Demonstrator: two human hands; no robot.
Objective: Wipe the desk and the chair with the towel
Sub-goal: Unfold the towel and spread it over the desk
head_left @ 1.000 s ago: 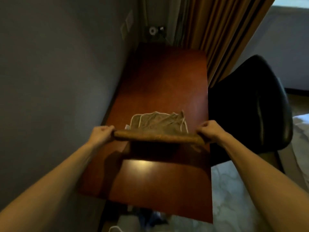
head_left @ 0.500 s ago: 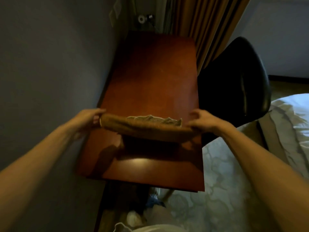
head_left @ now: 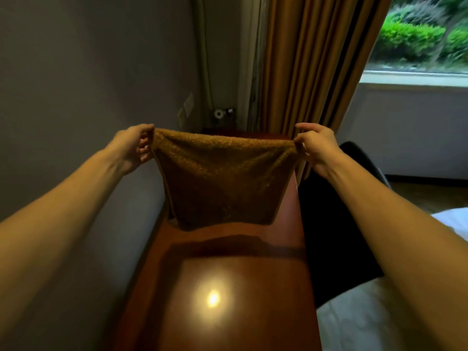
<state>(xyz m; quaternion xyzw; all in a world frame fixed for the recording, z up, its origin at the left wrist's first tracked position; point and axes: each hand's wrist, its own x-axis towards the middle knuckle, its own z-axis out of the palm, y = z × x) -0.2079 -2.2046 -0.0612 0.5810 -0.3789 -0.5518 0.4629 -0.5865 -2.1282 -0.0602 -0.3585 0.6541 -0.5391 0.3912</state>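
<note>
A brown towel [head_left: 222, 178] hangs spread in the air above the reddish wooden desk [head_left: 235, 287]. My left hand [head_left: 134, 148] pinches its upper left corner and my right hand [head_left: 316, 145] pinches its upper right corner. The towel's lower edge hangs just above the desk top, or touches it; I cannot tell which. It hides the far half of the desk. The black chair [head_left: 336, 236] stands right of the desk, partly behind my right forearm.
A grey wall [head_left: 76, 84] runs along the desk's left side. Tan curtains [head_left: 309, 67] hang behind the desk's far end, with a window [head_left: 420, 39] to the right. A white bed [head_left: 379, 323] lies at the lower right. A lamp glare shines on the near desk top.
Both hands have lifted the towel off the desk, so it now hangs spread out instead of bunched low. The view has tilted upward.
</note>
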